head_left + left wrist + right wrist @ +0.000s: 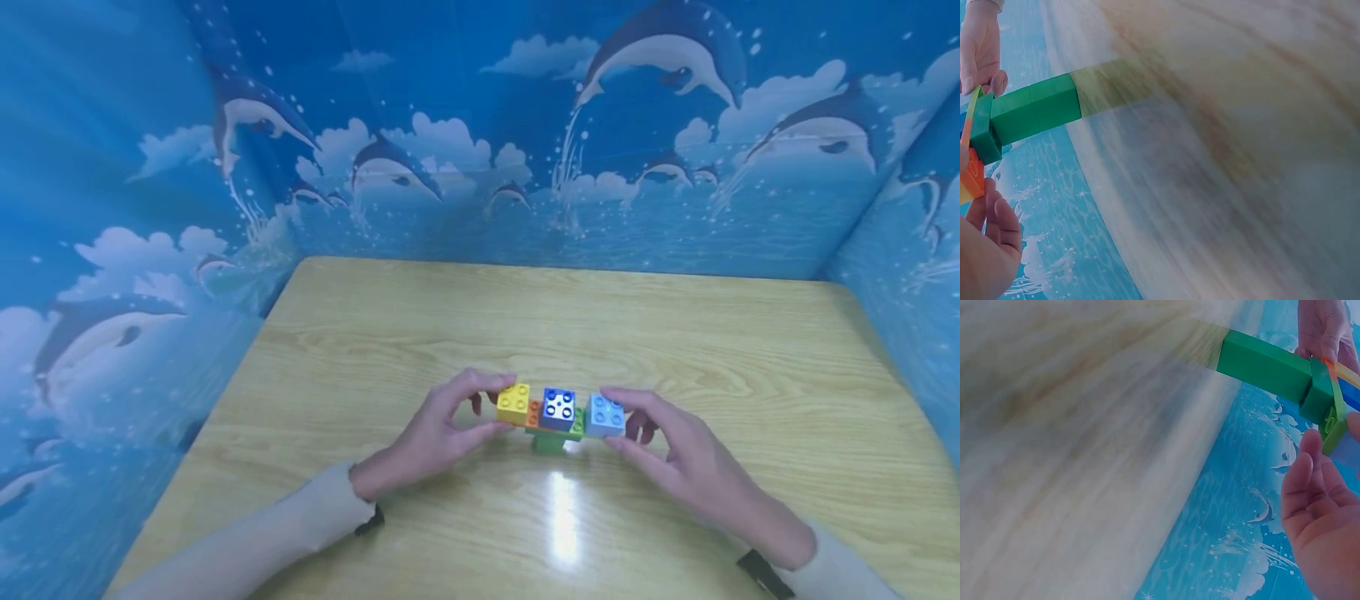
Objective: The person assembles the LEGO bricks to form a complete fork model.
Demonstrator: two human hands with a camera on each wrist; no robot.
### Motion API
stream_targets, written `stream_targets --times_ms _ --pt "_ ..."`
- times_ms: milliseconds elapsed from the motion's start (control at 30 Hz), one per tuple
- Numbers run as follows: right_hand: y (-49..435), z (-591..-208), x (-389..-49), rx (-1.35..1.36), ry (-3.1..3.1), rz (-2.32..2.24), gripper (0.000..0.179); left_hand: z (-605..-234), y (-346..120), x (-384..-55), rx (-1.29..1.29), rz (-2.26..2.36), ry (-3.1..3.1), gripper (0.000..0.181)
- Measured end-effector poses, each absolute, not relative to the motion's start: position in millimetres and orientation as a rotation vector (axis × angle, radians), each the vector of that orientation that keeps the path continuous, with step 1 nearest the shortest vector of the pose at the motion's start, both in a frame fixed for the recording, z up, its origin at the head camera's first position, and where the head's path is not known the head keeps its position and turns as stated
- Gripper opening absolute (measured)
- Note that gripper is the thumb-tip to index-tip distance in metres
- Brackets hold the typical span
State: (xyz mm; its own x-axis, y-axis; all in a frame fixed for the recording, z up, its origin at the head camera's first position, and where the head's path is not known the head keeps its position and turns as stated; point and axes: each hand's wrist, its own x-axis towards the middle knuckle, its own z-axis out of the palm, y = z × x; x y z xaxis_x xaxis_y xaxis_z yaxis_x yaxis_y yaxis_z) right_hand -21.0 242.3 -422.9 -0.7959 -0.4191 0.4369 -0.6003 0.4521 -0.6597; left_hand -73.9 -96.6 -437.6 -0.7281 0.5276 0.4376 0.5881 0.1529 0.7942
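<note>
A toy-brick build stands on the table in the head view, its upper part wider than its base. My left hand (453, 421) pinches the yellow brick (513, 405) at its left end between thumb and fingers. At the right end, my right hand (682, 454) pinches the light blue brick (606, 416) in the same way. Between them sits a dark blue brick (558, 410) with a white patterned top. Orange (971, 182) and light green (1334, 431) pieces lie under these bricks. Below, a dark green column (1035, 103) reaches the tabletop.
The wood-grain table (420, 317) is glossy, with a bright reflection in front of the build. Blue walls (465, 167) printed with dolphins and clouds rise behind the table and along its left and right sides.
</note>
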Motion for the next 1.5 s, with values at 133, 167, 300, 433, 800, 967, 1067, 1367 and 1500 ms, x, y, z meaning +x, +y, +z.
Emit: stream_targets --times_ms 133,167,300,433,800,967,1067,1367,1500 --pt "243.5 -420.3 -21.0 0.882 -2.526 1.232 0.069 -439.3 -96.5 -75.0 -1.149 -1.62 -2.323 0.063" --pt "243.7 -419.8 -21.0 0.878 -2.534 1.234 0.068 -439.5 -96.4 -75.2 -1.15 -1.616 -2.323 0.063" --pt "244.3 -418.7 -20.2 0.862 -2.561 1.243 0.067 -439.9 -95.5 -75.7 -1.17 -1.598 -2.319 0.064" --pt "244.7 -419.1 -19.8 0.875 -2.56 1.205 0.069 -438.2 -95.4 -75.5 -1.186 -1.553 -2.331 0.064" --pt "236.1 -427.8 -29.0 1.05 -2.395 1.087 0.067 -435.9 -100.9 -80.8 -1.399 -1.125 -2.238 0.082" --pt "236.2 -429.1 -32.1 1.043 -2.367 1.043 0.055 -436.3 -96.6 -84.1 -1.419 -1.008 -2.15 0.068" --pt "237.8 -428.4 -35.6 1.004 -2.379 1.04 0.057 -434.6 -93.4 -87.5 -1.416 -0.987 -2.15 0.067" --pt "242.6 -419.7 -53.2 0.883 -2.386 1.172 0.092 -429.9 -81.0 -103.4 -1.275 -1.218 -2.311 0.072" --pt "246.1 -421.2 -58.9 0.828 -2.407 1.161 0.092 -430.6 -78.0 -113.3 -1.229 -1.358 -2.347 0.07"
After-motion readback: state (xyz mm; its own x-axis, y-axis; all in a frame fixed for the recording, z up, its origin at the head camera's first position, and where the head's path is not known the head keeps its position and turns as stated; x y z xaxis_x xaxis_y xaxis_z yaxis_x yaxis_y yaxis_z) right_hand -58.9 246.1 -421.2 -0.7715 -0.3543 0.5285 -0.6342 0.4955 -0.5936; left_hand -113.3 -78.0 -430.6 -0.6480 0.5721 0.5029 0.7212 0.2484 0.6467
